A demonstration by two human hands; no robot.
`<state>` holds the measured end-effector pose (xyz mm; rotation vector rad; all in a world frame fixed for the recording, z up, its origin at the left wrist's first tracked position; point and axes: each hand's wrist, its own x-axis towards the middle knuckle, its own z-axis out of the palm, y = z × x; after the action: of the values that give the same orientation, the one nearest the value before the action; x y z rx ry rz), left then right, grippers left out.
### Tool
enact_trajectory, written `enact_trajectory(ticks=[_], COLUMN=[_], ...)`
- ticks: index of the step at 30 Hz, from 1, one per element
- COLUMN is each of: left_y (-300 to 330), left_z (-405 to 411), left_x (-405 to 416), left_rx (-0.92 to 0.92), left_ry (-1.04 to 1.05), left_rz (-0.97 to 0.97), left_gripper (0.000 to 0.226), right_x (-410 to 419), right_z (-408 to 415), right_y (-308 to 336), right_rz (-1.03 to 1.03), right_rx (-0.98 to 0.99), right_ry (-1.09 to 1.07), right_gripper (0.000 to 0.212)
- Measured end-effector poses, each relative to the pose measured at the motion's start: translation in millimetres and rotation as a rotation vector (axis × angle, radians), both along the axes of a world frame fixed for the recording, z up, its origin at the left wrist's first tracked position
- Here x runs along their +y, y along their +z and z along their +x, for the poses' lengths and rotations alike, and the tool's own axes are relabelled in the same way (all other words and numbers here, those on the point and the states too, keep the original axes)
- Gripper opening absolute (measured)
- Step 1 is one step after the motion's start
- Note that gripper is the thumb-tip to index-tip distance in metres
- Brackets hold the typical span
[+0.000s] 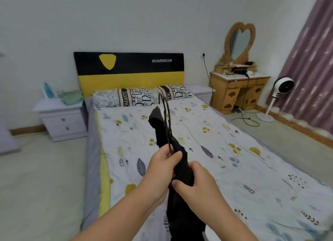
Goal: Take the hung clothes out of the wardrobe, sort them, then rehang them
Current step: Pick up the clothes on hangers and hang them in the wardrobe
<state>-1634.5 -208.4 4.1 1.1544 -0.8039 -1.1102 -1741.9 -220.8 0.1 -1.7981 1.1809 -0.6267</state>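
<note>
A black garment (182, 190) on a black hanger (166, 118) is held up over the bed (225, 150), above the near half of the quilt. The hanger's hook points away toward the pillows (140, 96), and the cloth bunches along the hanger and hangs down past the near edge of the bed, out of the bottom of the view.

The left hand (162, 166) grips the hanger and the cloth together, thumb and fingers curled round them. The right hand (196, 183) sits just below it, fingers closed round the bunched garment. The two hands are nearly touching.

The bed carries a white quilt printed with yellow and blue leaves. At its far end lie two pillows against a black and yellow headboard (129, 69) lettered WARRIOR. Left of the bed stands a pale nightstand (61, 118) with a folded green cloth (71, 97) and an iron (47, 90) on top. Right of the bed, by the far wall, is a wooden dresser (237, 91) with a heart-shaped mirror (240, 40); a cable (245, 114) trails from it across the floor. Farther right of the bed stands a white fan (282, 86), in front of a purple curtain (310, 60).
</note>
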Motion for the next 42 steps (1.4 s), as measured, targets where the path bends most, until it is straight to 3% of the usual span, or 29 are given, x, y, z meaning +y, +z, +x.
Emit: enact_trajectory(ticks=[5,12,18,24,28,34,42], left_y=[32,58,47,26,17,24,30], left_z=[59,118,159,224,287,389,496], left_x=[62,155,244,325,375,442,453], left_rx=[-0.044,-0.072,-0.121,-0.158,-0.141,-0.149,-0.219], left_ry=[0.128,0.405,0.653,0.77,0.786,0.632,0.605], left_rz=[-0.045,-0.002,0.152,0.243,0.248,0.261,0.25], left_gripper=[0.017,0.021,0.023,0.025,0.024,0.025,0.029], right_x=[51,116,180,249,292,341,351], right_z=[57,116,166,236,303,409,501], right_y=[30,48,37,27,24,12,22], right_rz=[0.023,0.066,0.356,0.673,0.793,0.842,0.882], right_rx=[-0.113,-0.348,-0.38,-0.333,-0.327,-0.302,-0.422], right_ry=[0.178,0.416,0.576,0.694,0.65,0.655,0.665], right_gripper=[0.004,0.014,0.018,0.021,0.026,0.03,0.021])
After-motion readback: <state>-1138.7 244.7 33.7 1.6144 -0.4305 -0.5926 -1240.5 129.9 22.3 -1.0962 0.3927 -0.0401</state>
